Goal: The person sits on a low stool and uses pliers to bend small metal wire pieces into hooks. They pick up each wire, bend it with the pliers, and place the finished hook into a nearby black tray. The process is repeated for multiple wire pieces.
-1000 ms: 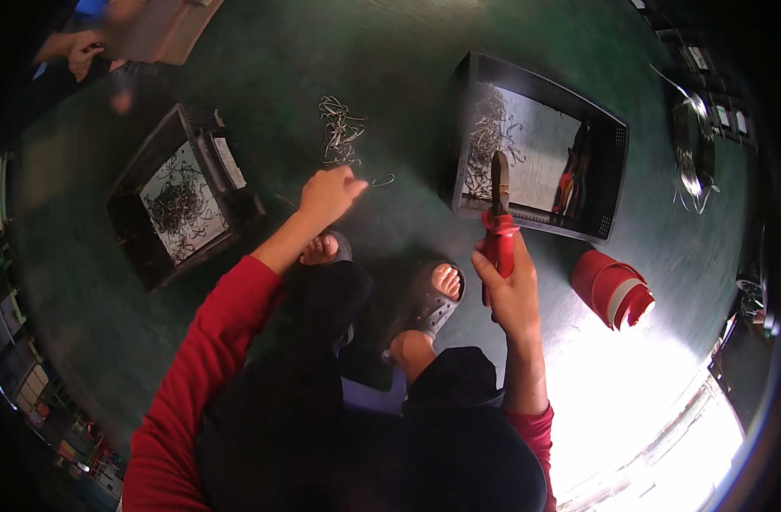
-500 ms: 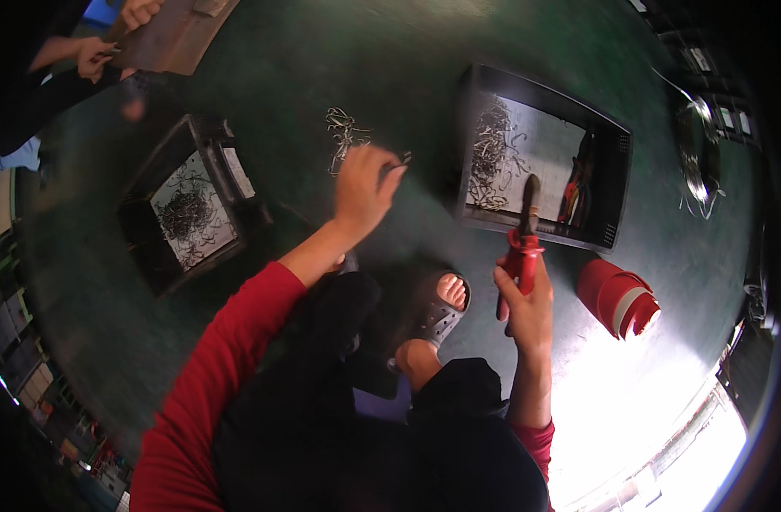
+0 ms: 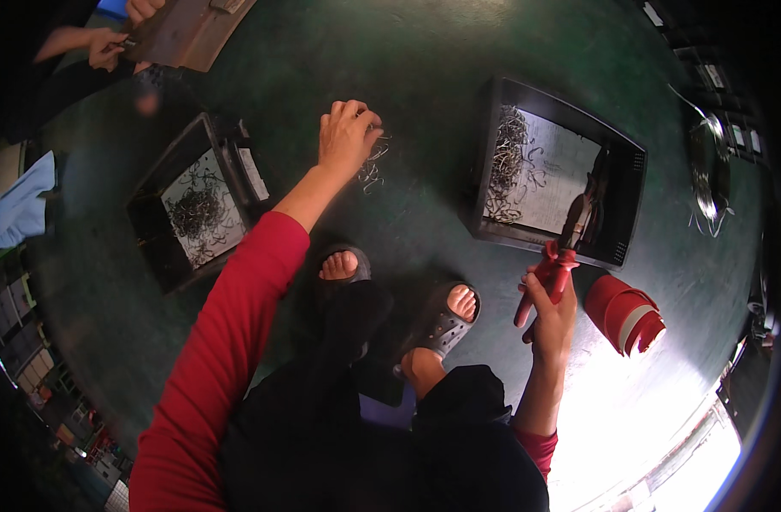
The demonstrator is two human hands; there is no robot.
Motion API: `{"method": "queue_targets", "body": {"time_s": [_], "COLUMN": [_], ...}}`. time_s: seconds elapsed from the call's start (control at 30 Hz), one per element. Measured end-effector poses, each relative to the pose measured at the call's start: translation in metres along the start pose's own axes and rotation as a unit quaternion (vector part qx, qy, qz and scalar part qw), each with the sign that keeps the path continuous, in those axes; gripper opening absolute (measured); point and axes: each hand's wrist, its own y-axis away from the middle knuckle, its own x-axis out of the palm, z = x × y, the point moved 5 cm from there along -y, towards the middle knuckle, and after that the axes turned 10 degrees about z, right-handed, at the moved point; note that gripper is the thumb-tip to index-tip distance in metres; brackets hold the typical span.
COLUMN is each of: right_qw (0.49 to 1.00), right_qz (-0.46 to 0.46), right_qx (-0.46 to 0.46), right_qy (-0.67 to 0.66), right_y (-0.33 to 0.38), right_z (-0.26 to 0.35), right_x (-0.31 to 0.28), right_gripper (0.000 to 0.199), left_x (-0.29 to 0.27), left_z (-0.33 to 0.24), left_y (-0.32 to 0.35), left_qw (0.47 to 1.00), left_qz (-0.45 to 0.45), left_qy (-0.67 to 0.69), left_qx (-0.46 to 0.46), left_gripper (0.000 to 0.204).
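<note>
Pliers with red grips and a dark metal head (image 3: 563, 254) tilt up in the right hand (image 3: 556, 322), the head overlapping the near rim of a large black plastic crate (image 3: 631, 205) in this view. Fingers close around the grips here, the two grips standing apart!

Over to the left hand (image 3: 344, 143), left of the crate: it's down over a loose heap of bent silvery wire hooks (image 3: 373, 171), fingers curled, tips hidden, so whether they pinch a hook, I cannot tell.

Inside the crate, a tangle of similar wire hooks (image 3: 506, 155) lines the left side. Just outside its near-right corner sits a red roll with a pale band (image 3: 623, 314); right of it, a shiny coil of wire (image 3: 706, 183). Far left of the crate, a smaller black box (image 3: 151, 226) holds more hooks.
</note>
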Motion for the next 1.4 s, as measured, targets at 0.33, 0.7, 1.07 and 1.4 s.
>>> {"method": "queue_targets", "body": {"time_s": [0.33,0.7,1.07,1.4], "right_qw": [0.996,0.973,0.935,0.947], "right_qz": [0.042,0.200,0.351,0.310], "right_qx": [-0.072,-0.112,-0.027,-0.081], "right_qy": [0.028,-0.002,-0.044,0.012], "right_y": [-0.003,0.001,0.012,0.014], "right_z": [0.018,0.047,0.063,0.074], "right_x": [0.026,0.075,0.095,0.090], "right_gripper": [0.032,0.031,0.042,0.043], "left_x": [0.021,-0.049,-0.103,-0.112], "left_z": [0.026,-0.022,-0.074,-0.088], "left_y": [0.006,0.038,0.043,0.049], "left_qw": [0.949,0.560,0.662,0.699], "left_qz": [0.112,0.248,0.107,0.187], "left_qy": [0.268,0.777,0.727,0.673], "left_qx": [-0.124,-0.145,-0.147,-0.152], "left_gripper": [0.021,0.017,0.021,0.020]}}
